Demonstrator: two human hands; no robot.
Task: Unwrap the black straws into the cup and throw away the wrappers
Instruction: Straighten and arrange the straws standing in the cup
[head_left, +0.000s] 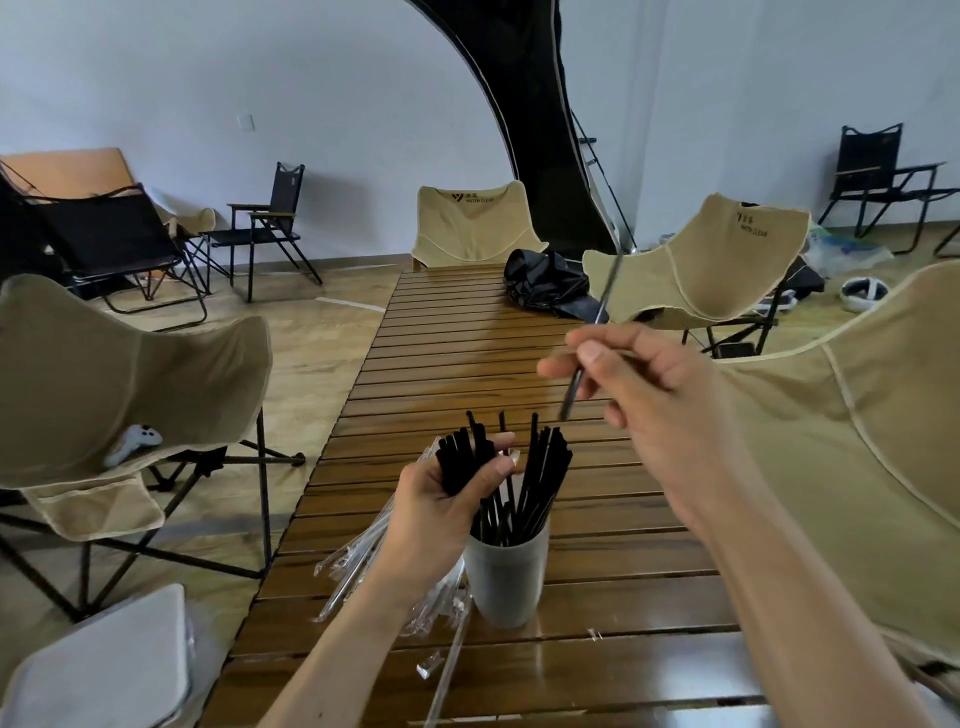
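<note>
Cup (506, 577) well stocked; left hand (441, 512) clutches a bundle of straws (462, 460). Right hand (639, 389) pinches one straw (592, 338). Wrappers (358, 561) litter the bench (467, 364), unbinned.

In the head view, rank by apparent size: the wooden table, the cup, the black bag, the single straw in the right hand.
1. wooden table
2. cup (near the camera) and black bag (far): unsure
3. straw, right hand

Black straws (524, 488) stand in a frosted grey-white cup (506, 577) beside the left hand (441, 509), which holds more black ones; clear wrappers (358, 561) lie beneath it on a brown slatted table (467, 332), flanked by beige chairs (130, 364).
</note>
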